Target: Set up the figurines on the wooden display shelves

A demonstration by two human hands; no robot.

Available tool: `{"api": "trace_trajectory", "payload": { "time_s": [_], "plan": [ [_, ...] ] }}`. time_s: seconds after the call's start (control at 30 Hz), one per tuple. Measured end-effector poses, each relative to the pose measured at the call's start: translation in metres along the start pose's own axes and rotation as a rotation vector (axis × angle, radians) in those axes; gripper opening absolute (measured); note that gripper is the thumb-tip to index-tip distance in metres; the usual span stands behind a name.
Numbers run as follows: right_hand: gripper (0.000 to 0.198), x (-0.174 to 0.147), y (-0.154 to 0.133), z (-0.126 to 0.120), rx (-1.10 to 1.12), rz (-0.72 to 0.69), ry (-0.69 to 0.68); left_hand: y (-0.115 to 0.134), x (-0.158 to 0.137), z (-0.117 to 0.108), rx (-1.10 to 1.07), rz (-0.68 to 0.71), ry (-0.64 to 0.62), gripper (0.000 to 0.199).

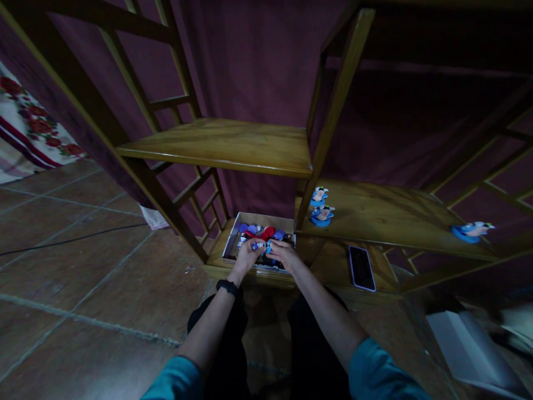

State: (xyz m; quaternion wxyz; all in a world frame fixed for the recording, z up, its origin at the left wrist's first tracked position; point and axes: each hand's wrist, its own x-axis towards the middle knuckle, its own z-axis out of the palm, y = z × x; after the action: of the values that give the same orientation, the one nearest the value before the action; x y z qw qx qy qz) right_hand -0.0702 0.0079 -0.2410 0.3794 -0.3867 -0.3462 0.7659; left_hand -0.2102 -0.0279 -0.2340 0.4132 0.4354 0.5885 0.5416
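Observation:
Over an open cardboard box (228,244) on the lowest shelf, both my hands meet around a small figurine (267,246) with white and blue parts. My left hand (249,253), a dark band on its wrist, pinches it from the left. The fingers of my right hand (283,253) close on its right side. Inside the box lie several small pieces, among them a red disc (270,231) and a purple disc (251,228). My hands hide part of the box's contents, and the figurine's details are too small to make out.
Two figurines on blue bases (321,215) stand on the right shelf (375,214) near the upright post (341,94). Another figurine (471,231) is at that shelf's right end. A phone (362,268) lies below it. A white box (470,347) sits on the floor at right.

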Motion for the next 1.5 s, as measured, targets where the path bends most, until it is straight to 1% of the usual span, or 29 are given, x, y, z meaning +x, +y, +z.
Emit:
{"api": "trace_trajectory", "payload": {
  "time_s": [0.17, 0.3, 0.4, 0.5, 0.57, 0.6, 0.67, 0.73, 0.77, 0.87, 0.93, 1.03, 1.17, 1.3, 1.4, 1.5],
  "plan": [
    [0.024, -0.004, 0.003, 0.0, 0.001, 0.002, 0.023, -0.005, -0.002, -0.002, 0.077, 0.088, -0.029, 0.024],
    [0.022, -0.009, 0.001, 0.002, -0.023, 0.034, -0.017, -0.005, -0.006, -0.008, 0.186, 0.124, -0.065, 0.02],
    [0.026, -0.015, 0.0, 0.005, -0.005, 0.009, -0.069, 0.005, -0.01, -0.012, 0.251, 0.15, -0.1, 0.021],
    [0.027, -0.022, -0.001, 0.008, 0.016, -0.049, -0.061, 0.021, -0.017, -0.014, 0.253, 0.177, -0.116, 0.031],
    [0.025, -0.029, -0.002, 0.009, 0.054, -0.068, -0.048, 0.031, -0.023, -0.016, 0.208, 0.186, -0.097, 0.038],
    [0.026, -0.034, -0.003, 0.009, 0.085, -0.072, -0.053, 0.035, -0.028, -0.017, 0.172, 0.184, -0.067, 0.04],
    [0.028, -0.045, -0.004, 0.009, 0.151, -0.074, -0.073, 0.039, -0.038, -0.019, 0.08, 0.158, 0.023, 0.039],
    [0.03, -0.058, -0.004, 0.009, 0.194, -0.077, -0.091, 0.04, -0.052, -0.019, -0.013, 0.087, 0.085, 0.038],
    [0.03, -0.064, -0.003, 0.01, 0.207, -0.082, -0.094, 0.04, -0.06, -0.018, -0.054, 0.034, 0.088, 0.039],
    [0.029, -0.083, -0.001, 0.012, 0.236, -0.114, -0.096, 0.041, -0.082, -0.008, -0.168, -0.142, 0.019, 0.045],
    [0.029, -0.094, 0.0, 0.014, 0.244, -0.153, -0.084, 0.044, -0.094, 0.001, -0.256, -0.219, -0.004, 0.045],
    [0.032, -0.106, 0.0, 0.016, 0.147, -0.222, -0.018, 0.052, -0.106, 0.012, -0.358, -0.294, -0.011, 0.041],
    [0.031, -0.116, -0.003, 0.015, -0.089, -0.324, 0.057, 0.063, -0.115, 0.02, -0.387, -0.354, 0.011, 0.035],
    [0.026, -0.125, -0.009, 0.012, -0.273, -0.41, 0.079, 0.073, -0.124, 0.023, -0.389, -0.349, 0.034, 0.031],
    [0.027, -0.133, -0.02, 0.009, -0.445, -0.521, 0.105, 0.082, -0.131, 0.023, -0.352, -0.341, -0.003, 0.031],
    [0.024, -0.14, -0.033, 0.007, -0.589, -0.615, 0.079, 0.091, -0.137, 0.025, -0.288, -0.302, -0.036, 0.032]
  ]
}}
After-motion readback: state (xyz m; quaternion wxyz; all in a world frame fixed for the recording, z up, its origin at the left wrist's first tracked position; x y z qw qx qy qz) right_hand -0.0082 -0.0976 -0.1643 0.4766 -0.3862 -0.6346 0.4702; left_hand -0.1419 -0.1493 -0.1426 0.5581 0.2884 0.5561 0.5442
